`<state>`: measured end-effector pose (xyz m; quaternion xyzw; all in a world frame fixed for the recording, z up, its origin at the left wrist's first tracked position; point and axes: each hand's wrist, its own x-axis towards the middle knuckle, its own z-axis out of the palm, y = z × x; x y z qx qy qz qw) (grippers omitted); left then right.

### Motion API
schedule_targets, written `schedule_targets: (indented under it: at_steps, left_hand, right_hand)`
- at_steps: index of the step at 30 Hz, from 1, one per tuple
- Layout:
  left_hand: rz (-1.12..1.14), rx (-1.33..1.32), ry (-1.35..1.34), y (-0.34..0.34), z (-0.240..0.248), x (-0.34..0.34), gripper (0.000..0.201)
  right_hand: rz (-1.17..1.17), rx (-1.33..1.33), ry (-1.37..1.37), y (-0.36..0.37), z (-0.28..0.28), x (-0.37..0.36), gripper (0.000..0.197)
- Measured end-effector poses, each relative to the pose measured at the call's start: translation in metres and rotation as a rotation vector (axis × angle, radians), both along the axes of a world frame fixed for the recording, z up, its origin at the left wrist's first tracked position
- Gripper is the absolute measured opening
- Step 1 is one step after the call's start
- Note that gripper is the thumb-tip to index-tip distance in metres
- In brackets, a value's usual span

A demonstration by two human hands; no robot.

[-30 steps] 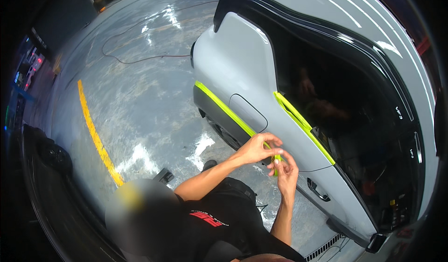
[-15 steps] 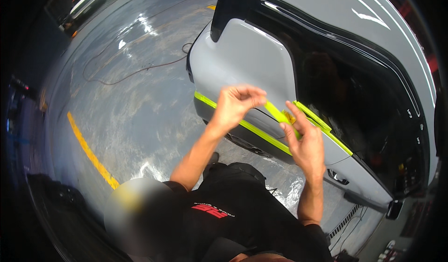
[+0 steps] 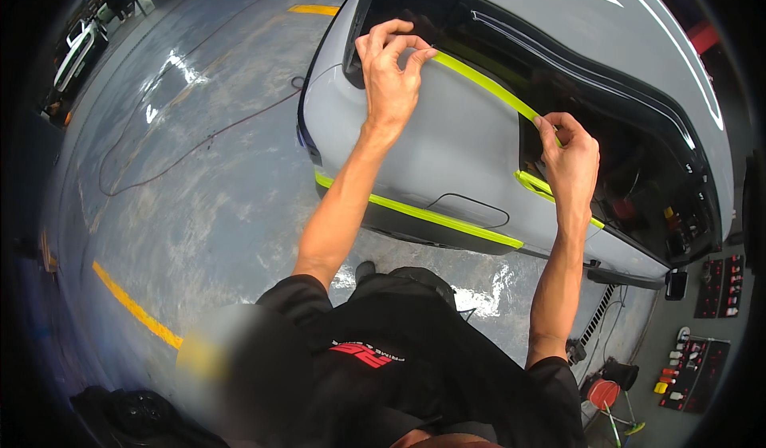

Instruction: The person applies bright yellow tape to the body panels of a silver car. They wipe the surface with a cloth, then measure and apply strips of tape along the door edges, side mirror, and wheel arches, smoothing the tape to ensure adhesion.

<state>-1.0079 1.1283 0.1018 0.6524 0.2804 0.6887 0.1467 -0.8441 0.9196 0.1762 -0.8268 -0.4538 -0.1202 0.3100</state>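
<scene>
A strip of yellow-green masking tape (image 3: pixel 488 87) is stretched between my two hands, beside the upper edge of the grey rear body panel (image 3: pixel 459 141) of a car. My left hand (image 3: pixel 391 77) pinches the far left end between thumb and fingers, near the black rear glass. My right hand (image 3: pixel 571 159) grips the other end in front of the dark side window (image 3: pixel 630 141); whether a roll sits in its palm is hidden. More of this tape (image 3: pixel 443 222) runs along the lower body line, and another piece (image 3: pixel 528 181) lies at the window's lower corner.
A cable (image 3: pixel 171 178) loops over the glossy grey floor (image 3: pixel 215 232), which has yellow lines (image 3: pixel 136 304). Another vehicle (image 3: pixel 78 57) stands far left. A black side mirror (image 3: pixel 677 285) juts out at right, near a red bucket (image 3: pixel 603 394) and a tool board (image 3: pixel 696 372).
Both hands have moved up and apart, the left toward the rear glass and the right to the side window. The short tape piece between them is now a long taut strip.
</scene>
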Motion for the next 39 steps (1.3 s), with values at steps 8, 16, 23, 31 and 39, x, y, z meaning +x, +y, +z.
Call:
schedule_targets:
  at_steps: [8, 16, 23, 31, 39]
  left_hand:
    - [-0.065, -0.010, 0.035, 0.013, -0.008, 0.015, 0.009]
    - [-0.040, 0.042, 0.058, 0.017, -0.011, 0.014, 0.008]
    - [-0.007, 0.040, 0.091, 0.014, -0.010, 0.016, 0.014]
    - [0.024, 0.037, 0.146, 0.012, -0.007, 0.015, 0.013]
    - [-0.015, -0.067, 0.088, 0.006, 0.001, 0.013, 0.015]
  right_hand:
    - [-0.077, 0.001, 0.036, 0.007, -0.007, 0.001, 0.023]
    - [-0.078, 0.033, 0.076, 0.009, -0.017, 0.007, 0.027]
    - [-0.151, 0.082, 0.022, 0.016, -0.009, 0.000, 0.027]
    - [-0.229, 0.056, 0.003, 0.024, -0.002, 0.000, 0.027]
    - [-0.270, 0.016, -0.015, 0.031, 0.005, 0.002, 0.026]
